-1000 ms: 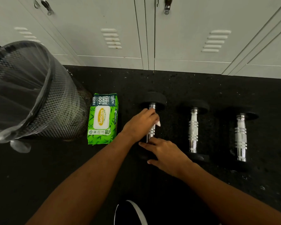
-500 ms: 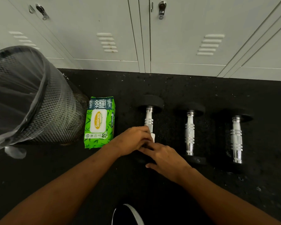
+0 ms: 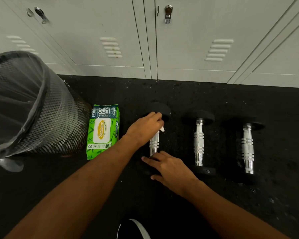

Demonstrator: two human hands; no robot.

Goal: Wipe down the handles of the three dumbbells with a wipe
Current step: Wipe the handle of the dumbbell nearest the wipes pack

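1 mesh bin (image 3: pixel 33 107) w/ a clear liner, far left of the wipes pack (image 3: pixel 102 131), its wall just about touching the pack's left edge. 1 green pack, flat on the black floor (image 3: pixel 283 118), lid shut.

Right of the pack: 3 dumbbells in a row, chrome handles running front to back, black heads.
- Left dumbbell (image 3: pixel 154 144), nearest the pack w/ a strip of bare floor between. Left hand (image 3: pixel 145 128) is curled round the far end of its handle, clamped on a white wipe (image 3: pixel 162 129); only a corner of the wipe pokes out by the far head. Right hand (image 3: pixel 169 168) lies on the near head, fingers fairly straight, thumb apart, gripping nothing.
- Middle dumbbell (image 3: pixel 199 142), further right of the pack, untouched, a gap of floor on both sides.
- Right dumbbell (image 3: pixel 247 147), furthest from the pack, open floor beyond it.

Behind the pack, past a band of floor: the grey lockers (image 3: pixel 110 31), doors shut. In front of the pack, btw the forearms: 1 shoe toe (image 3: pixel 133 228).
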